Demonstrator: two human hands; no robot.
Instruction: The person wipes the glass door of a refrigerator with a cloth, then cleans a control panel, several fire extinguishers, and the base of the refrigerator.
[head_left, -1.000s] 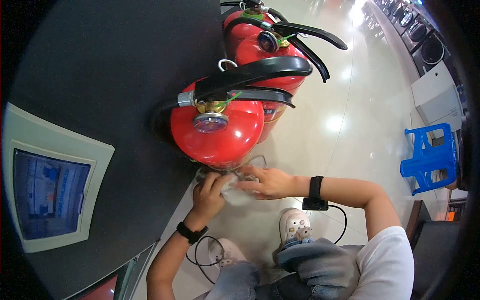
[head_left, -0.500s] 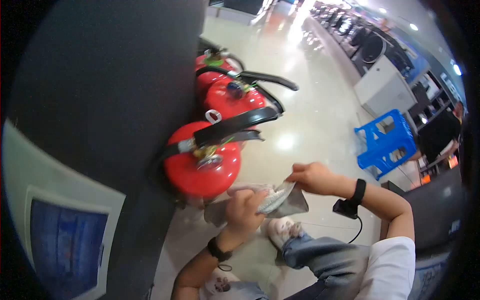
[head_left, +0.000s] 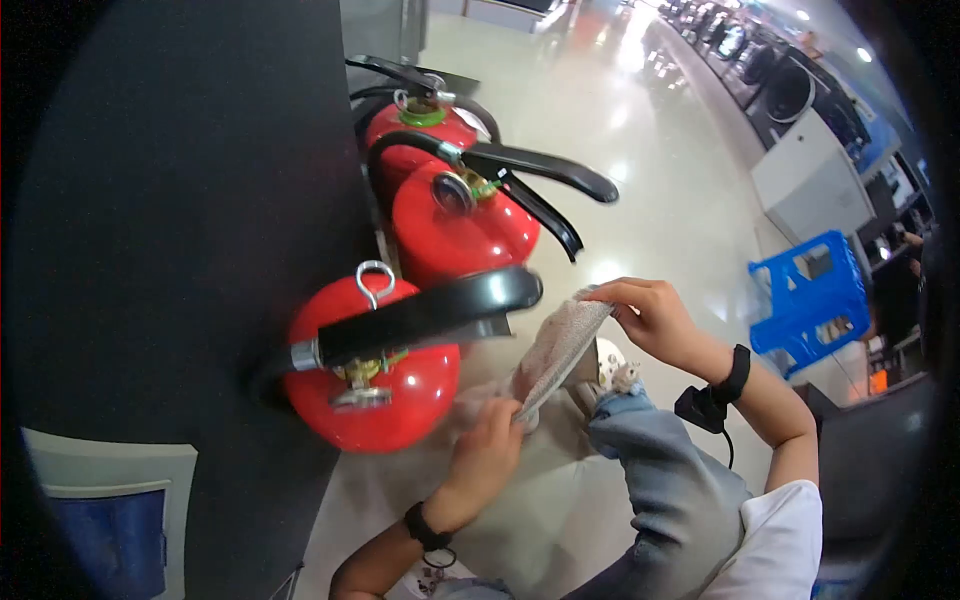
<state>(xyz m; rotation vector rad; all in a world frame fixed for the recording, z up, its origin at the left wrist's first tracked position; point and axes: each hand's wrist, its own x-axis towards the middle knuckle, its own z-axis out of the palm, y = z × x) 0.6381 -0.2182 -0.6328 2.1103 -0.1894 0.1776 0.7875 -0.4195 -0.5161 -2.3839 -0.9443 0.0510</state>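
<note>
A greyish cloth (head_left: 562, 348) is stretched between my two hands, just right of the nearest red fire extinguisher (head_left: 415, 400). My left hand (head_left: 487, 452) pinches its lower end, beside that extinguisher. At the upper end, my right hand (head_left: 648, 318) grips the cloth between thumb and fingers. The nearest extinguisher has a black handle, a metal ring and a gauge. Behind it stand a second red extinguisher (head_left: 450, 235) and a third (head_left: 405, 150), partly hidden by the second one's hose and handle.
A dark panel (head_left: 200, 220) fills the left side, close to the extinguishers. At the right are a blue plastic stool (head_left: 810, 300) and a white cabinet (head_left: 810, 180). My legs in jeans (head_left: 670, 490) are below. Part of a person shows at the far right edge.
The cloth, bunched and folded before, is now drawn out longer and slanted. My right hand has moved up and right, my left hand slightly down. The extinguishers appear larger as the view shifted.
</note>
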